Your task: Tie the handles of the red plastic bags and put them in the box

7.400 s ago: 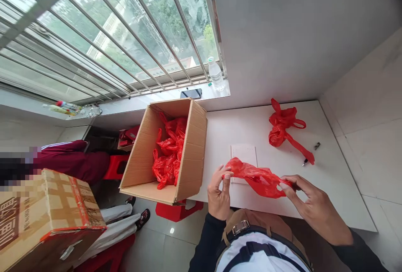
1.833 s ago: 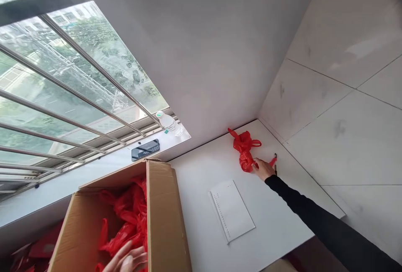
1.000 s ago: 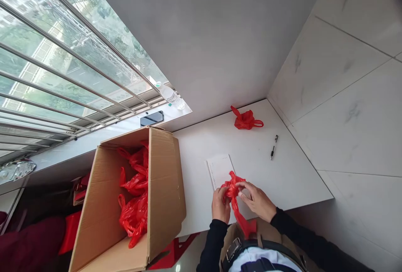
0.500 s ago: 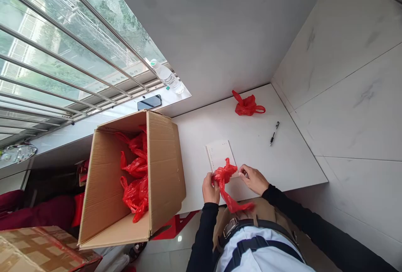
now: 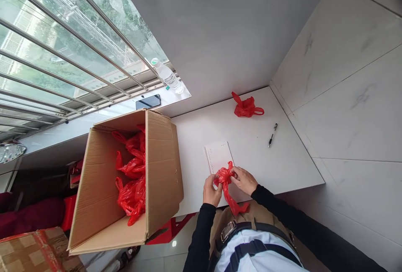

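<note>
A crumpled red plastic bag (image 5: 230, 196) is held between my hands over the near edge of the white table, one long end hanging down toward my waist. My left hand (image 5: 212, 191) pinches its left side. With fingers closed, my right hand (image 5: 245, 180) grips the bag's right side near the bunched middle. Just beyond the bag lies a white notepad (image 5: 219, 154), its near part covered by the bag and hands. Another red plastic bag (image 5: 247, 106) rests at the back of the table. To its right is a black pen (image 5: 272, 135).
At left, an open cardboard box (image 5: 163, 171) holds several red plastic bags (image 5: 133, 196). A phone (image 5: 148, 102) and a water bottle (image 5: 168, 77) are on the window sill. A taped carton (image 5: 34, 251) sits at lower left. Walls bound the white table (image 5: 201, 129) behind and right.
My right hand has moved left onto the bag and now grips its bunched middle. The bag's hanging end has swung down. The view has shifted slightly.
</note>
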`<state>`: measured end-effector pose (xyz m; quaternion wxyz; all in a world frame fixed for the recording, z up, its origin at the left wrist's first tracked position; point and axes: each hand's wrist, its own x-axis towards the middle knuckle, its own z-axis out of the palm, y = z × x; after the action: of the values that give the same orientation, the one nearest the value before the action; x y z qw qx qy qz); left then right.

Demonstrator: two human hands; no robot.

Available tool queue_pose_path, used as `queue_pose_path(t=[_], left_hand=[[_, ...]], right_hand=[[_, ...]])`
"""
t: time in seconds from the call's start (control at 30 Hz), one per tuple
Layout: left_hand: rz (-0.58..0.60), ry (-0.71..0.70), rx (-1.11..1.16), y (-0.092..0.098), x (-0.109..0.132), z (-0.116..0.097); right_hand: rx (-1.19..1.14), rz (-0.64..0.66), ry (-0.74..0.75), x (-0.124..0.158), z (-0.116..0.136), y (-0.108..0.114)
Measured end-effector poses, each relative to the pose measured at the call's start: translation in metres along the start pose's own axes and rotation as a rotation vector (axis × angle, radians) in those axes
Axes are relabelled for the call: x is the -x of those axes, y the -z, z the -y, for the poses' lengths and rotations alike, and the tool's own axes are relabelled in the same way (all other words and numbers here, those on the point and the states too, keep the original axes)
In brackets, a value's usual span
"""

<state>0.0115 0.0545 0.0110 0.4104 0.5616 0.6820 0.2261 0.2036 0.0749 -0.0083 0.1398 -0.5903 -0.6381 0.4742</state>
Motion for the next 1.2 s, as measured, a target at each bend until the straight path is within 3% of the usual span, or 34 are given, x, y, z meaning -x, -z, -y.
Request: queue_pose_path(t=[0.27,0.47,0.6,0.7,0.9,1.07,1.2], left_hand=[[-0.096,0.160,-0.098,0.017,0.001,0.031],[-0.003,-0.024,-0.078,-0.002,0.008,0.014],[0.014,-0.039,-0.113,-0.014,0.008,0.007],[-0.024,0.020,-0.136,-0.006,0.007,0.014],[-0.227,0.205,-0.133,0.020,0.009,0.029],[-0.163,0.069,-0.113,0.005,0.015,0.009],[-0.155,0.070,-0.095,0.001,0.013,0.002]], right_hand=[[0.101,-0.098,-0.144,0.013,-0.033,0.018],[0.101,-0.093,-0.009,0.016,-0.017,0.009],[0.098,-0.067,0.027,0.011,-0.007,-0.001],[0.079,-0.070,0.013,0.010,-0.014,0.001],[-0.003,-0.172,-0.143,0.022,-0.035,0.018],[-0.075,-0.118,-0.114,0.028,-0.021,0.012],[-0.131,-0.098,-0.118,0.032,-0.015,0.013]])
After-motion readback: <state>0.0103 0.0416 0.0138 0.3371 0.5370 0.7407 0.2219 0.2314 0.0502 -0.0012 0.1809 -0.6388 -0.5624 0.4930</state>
